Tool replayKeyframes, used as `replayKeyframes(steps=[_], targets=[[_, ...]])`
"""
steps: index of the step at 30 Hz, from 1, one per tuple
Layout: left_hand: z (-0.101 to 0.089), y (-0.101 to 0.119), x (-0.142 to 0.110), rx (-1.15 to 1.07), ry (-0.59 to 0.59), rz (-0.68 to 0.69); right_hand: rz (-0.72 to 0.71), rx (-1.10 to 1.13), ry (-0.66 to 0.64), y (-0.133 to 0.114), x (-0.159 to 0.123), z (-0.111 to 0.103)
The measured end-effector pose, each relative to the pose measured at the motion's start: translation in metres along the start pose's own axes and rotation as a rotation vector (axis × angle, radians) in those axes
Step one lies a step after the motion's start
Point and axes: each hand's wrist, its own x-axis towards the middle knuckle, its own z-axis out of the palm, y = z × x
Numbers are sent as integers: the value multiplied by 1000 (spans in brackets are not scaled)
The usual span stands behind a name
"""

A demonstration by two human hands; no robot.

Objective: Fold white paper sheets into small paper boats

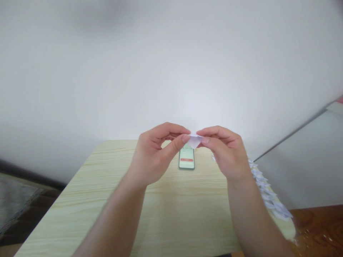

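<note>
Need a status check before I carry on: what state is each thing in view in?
Left grip: closed, thumb and fingers pinching the paper's left side.
Right grip: closed, pinching its right side.
Small white paper: folded, held up, narrowing downward.
Phone: on the table, screen up and lit, top partly hidden.
White paper pieces: folded, lined up along the table's right edge, partly hidden by the right arm.

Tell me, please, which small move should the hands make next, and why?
Perhaps squeeze the white paper along its top edge: the left hand and right hand pinch it from both sides, while its pointed lower part hangs free.
</note>
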Motion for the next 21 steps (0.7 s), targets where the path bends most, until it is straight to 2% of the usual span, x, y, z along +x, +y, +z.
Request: replayKeyframes(steps=[3,6,9,12,15,18,21], targets=[[2,-1,-16,148,-13,66,31,-26,27,2,-18,1],[5,-12,-45,255,-40,108,79,-118,-9,13,-50,4],[8,-35,-90,335,-65,75,56,-360,-48,36,-92,8],[14,-58,-143,479,-92,10,7,-566,-157,63,-137,9],[19,-71,-185,678,-212,-92,-20,-762,-294,83,-174,8],[20,-74,-205,758,-284,-125,-9,-878,-319,91,-194,4],[19,-75,-206,740,-300,-135,0,-896,-308,92,-197,3]])
